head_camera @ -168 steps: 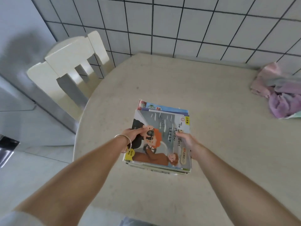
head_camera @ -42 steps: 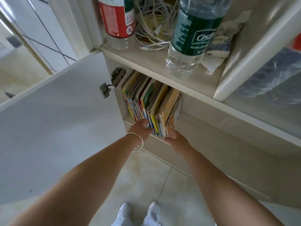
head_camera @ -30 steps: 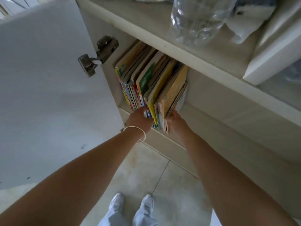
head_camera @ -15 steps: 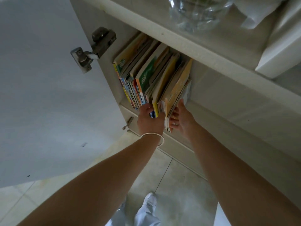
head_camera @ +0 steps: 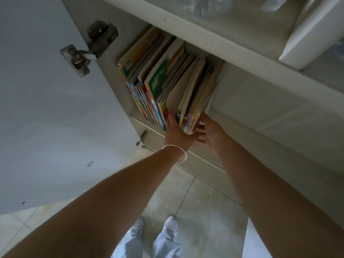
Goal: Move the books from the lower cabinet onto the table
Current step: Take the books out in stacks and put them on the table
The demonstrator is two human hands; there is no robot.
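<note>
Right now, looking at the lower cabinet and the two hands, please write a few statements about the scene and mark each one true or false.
1. The books stand upright in the lower cabinet. True.
2. The left hand wears a bracelet on its wrist. True.
3. The cabinet door is closed. False: it is swung open, to the left of the books, with its hinge showing.
4. The right hand rests on the floor. False: it holds the right side of a bundle of books at the right end of the row.
5. The left hand's fingers reach into a gap in the row of books. True.
6. The person is barefoot. False: white shoes show on the tiled floor.
</note>
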